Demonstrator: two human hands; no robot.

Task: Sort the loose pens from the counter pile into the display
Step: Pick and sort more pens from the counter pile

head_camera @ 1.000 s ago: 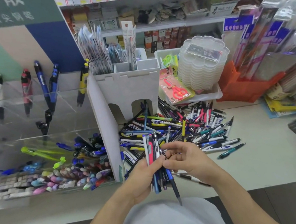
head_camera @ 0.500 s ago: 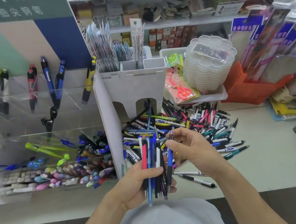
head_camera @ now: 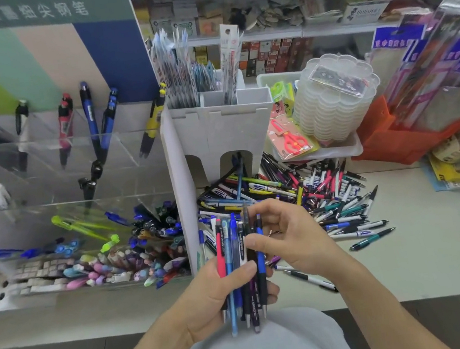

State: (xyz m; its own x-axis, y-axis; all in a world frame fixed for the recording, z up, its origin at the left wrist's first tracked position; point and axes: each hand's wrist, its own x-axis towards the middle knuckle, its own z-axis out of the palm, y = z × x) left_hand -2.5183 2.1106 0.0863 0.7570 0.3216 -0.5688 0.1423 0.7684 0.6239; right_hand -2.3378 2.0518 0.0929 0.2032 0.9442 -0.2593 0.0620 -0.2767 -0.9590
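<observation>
— Several pens, a bunch of them, stand upright in the left hand, its thumb and fingers wrapped round them. Red, light blue, dark blue, purple ones.

— And the right hand?

— It pinches a dark pen at the top of the bunch, so both hands meet there, just above the counter edge.

— Where is the pile?

— Behind the hands, the pile sprawls over the counter, reaching under the arches of a white holder.

— What is in the holder?

— Packaged refills, standing in its top slots.

— And the display?

— On the left, a clear display. Its lowest compartment is crowded with pens and pastel caps; the upper tiers hold a few pens leaning apart.

— Anything else holding things?

— One white tray behind the pile carries a stack of clear boxes and packaged red scissors.
</observation>
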